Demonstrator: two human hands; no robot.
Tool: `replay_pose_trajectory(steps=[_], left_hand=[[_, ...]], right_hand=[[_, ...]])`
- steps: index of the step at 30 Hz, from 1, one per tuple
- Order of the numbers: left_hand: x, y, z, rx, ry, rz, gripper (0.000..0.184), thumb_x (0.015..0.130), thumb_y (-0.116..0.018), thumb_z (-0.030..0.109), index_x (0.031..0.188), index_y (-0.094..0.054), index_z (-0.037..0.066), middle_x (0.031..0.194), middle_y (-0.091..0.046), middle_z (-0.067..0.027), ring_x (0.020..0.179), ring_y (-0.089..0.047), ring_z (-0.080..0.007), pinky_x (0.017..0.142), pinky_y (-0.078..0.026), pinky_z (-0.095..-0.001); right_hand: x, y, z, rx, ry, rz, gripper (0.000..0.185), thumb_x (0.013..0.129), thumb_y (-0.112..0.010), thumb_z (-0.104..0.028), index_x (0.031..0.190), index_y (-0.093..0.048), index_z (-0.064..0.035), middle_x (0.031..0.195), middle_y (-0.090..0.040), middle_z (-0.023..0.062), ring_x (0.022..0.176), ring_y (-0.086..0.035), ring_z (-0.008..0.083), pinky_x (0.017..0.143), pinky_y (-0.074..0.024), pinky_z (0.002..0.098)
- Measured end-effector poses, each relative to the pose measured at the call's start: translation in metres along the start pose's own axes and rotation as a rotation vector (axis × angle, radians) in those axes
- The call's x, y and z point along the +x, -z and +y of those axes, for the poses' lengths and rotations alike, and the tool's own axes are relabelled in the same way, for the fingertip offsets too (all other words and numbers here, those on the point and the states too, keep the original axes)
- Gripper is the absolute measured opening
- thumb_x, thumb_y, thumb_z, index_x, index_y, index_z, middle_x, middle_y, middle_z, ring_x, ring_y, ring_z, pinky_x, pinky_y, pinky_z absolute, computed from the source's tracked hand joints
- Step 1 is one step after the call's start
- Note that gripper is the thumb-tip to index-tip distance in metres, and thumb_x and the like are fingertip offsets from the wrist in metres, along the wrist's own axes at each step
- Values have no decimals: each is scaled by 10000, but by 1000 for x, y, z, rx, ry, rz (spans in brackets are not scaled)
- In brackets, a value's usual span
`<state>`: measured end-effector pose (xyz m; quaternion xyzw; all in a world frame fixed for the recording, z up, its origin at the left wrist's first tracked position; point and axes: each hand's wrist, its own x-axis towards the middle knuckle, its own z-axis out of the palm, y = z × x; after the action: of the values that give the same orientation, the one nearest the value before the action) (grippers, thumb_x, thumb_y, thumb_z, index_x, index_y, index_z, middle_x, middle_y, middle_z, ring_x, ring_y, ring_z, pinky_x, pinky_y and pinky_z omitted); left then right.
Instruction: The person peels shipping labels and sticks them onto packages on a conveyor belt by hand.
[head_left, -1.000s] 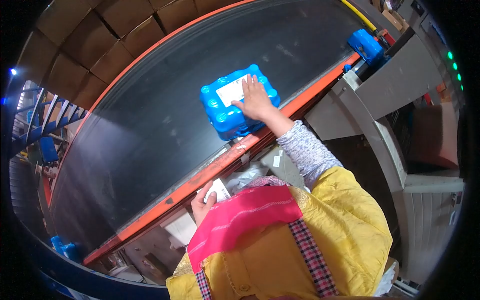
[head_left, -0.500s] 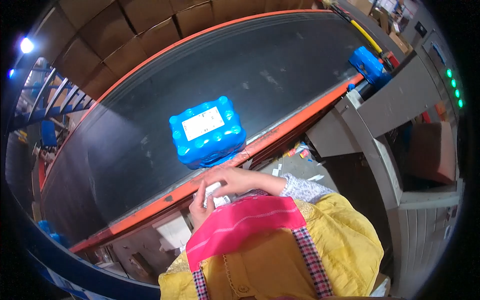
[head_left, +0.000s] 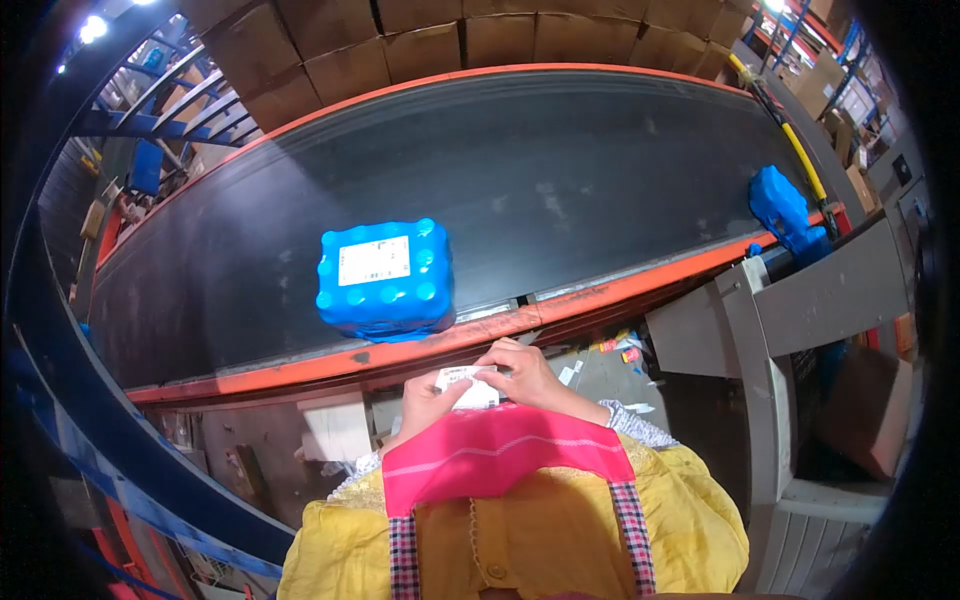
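Note:
My left hand (head_left: 424,408) grips a white printed label (head_left: 478,396), or a small stack of labels, by its left side. From the right, my right hand (head_left: 528,374) has its thumb and fingers closed on the label's upper right edge. Both hands are in front of my chest, just on my side of the conveyor's orange rim. Beyond them a blue shrink-wrapped pack (head_left: 388,290) with round bumps on top rests on the black belt, a white label stuck to its upper face.
The black conveyor belt (head_left: 560,200) has an orange rim (head_left: 620,293). Another blue-wrapped pack (head_left: 780,205) sits at the belt's right end, by a grey machine frame (head_left: 830,290). Stacked cardboard boxes (head_left: 430,55) line the far side. Paper scraps (head_left: 630,350) litter the floor below.
My view has turned, so the belt looks more level. My right hand has shifted from over my left hand to the label's right edge, and more of the label's white face shows.

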<state>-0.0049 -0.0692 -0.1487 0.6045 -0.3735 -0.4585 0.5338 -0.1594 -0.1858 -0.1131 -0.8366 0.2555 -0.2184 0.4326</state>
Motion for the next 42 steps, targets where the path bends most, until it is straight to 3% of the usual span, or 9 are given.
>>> replay_pose_trajectory(steps=[2, 6, 11, 20, 24, 26, 35, 39, 42], left_hand=[[-2, 8, 4, 279, 14, 21, 236, 902, -583, 179, 965, -660, -35, 808, -672, -77, 679, -591, -90, 621, -477, -245], [4, 27, -29, -228, -96, 352, 438, 966, -430, 340, 946, -650, -39, 796, -658, -93, 595, -590, -129, 562, -460, -249], [13, 68, -52, -762, -90, 751, 73, 882, -584, 53, 928, -578, -4, 893, -635, -87, 725, -629, -154, 611, -521, -243], [-2, 66, -40, -309, -185, 888, 652, 744, -559, -137, 1362, -381, -29, 1174, -545, -130, 992, -561, -184, 859, -454, -276], [-6, 51, -22, -332, -146, 739, 526, 822, -537, -68, 1335, -436, -12, 770, -538, 39, 614, -438, -31, 529, -336, -171], [-5, 48, -24, -225, -113, 704, 315, 844, -560, -13, 1156, -601, -31, 1077, -631, -105, 950, -573, -124, 843, -449, -259], [-13, 5, 6, 140, -153, 295, 431, 797, -554, -8, 1226, -536, -47, 1172, -607, -171, 1086, -563, -190, 933, -418, -296], [-14, -12, 1, 82, 38, 183, 423, 803, -533, -27, 1226, -553, -24, 836, -619, -39, 638, -500, -65, 592, -424, -213], [-15, -30, 14, 50, 63, 79, 382, 825, -549, -39, 1202, -587, 10, 686, -530, 24, 564, -439, -40, 508, -368, -207]], right_hand=[[0, -1, 5, -41, 174, 113, 102, 743, -702, -86, 831, -683, -38, 831, -641, 79, 818, -610, 234, 716, -482, 320], [0, 12, -9, -59, 285, 315, 138, 731, -662, -3, 857, -707, -34, 933, -678, 84, 905, -623, 247, 821, -486, 342], [-14, 33, 18, 230, -50, 756, 97, 802, -612, 9, 875, -672, 27, 847, -671, 84, 800, -612, 142, 741, -474, 257], [-26, 108, 73, 405, -187, 1134, 197, 917, -536, -77, 1052, -605, 49, 912, -634, 59, 763, -584, 90, 653, -481, 222], [-35, 118, 85, 390, -235, 1153, 198, 917, -526, -82, 1048, -608, 41, 915, -632, 55, 755, -581, 88, 631, -477, 218], [-40, 123, 91, 379, -261, 1157, 198, 917, -525, -83, 1049, -608, 38, 916, -632, 50, 760, -580, 87, 629, -477, 216], [-64, 151, 108, -50, -302, 1199, 203, 856, -533, -40, 1012, -640, 33, 844, -654, 47, 729, -577, 94, 658, -483, 250], [-65, 157, 109, 172, -324, 1286, 192, 857, -544, -59, 996, -642, 30, 756, -630, 26, 637, -550, 69, 588, -460, 233], [-70, 164, 118, 191, -352, 1311, 191, 861, -546, -78, 992, -643, 21, 711, -610, 20, 597, -538, 74, 553, -438, 241]])
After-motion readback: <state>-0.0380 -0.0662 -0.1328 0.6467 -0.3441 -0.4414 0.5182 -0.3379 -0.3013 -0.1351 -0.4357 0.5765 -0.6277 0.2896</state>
